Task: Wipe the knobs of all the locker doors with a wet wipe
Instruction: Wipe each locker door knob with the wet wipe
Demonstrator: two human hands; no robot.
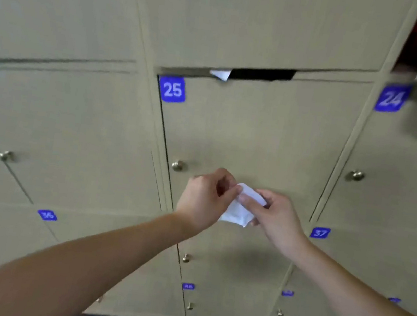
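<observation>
Left hand (202,200) and right hand (278,218) both pinch a crumpled white wet wipe (242,208) between them, in front of the lower part of locker door 25 (258,138). Its knob (178,165) sits just left of the left hand, untouched. Door 24's knob (355,175) is well right.

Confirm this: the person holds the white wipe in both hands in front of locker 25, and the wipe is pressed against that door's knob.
Not quite. The head view shows the left hand and right hand both pinching the wet wipe in front of locker 25, but the wipe is not on the knob. The knob sits bare, to the left of the hands, apart from the wipe.
</observation>
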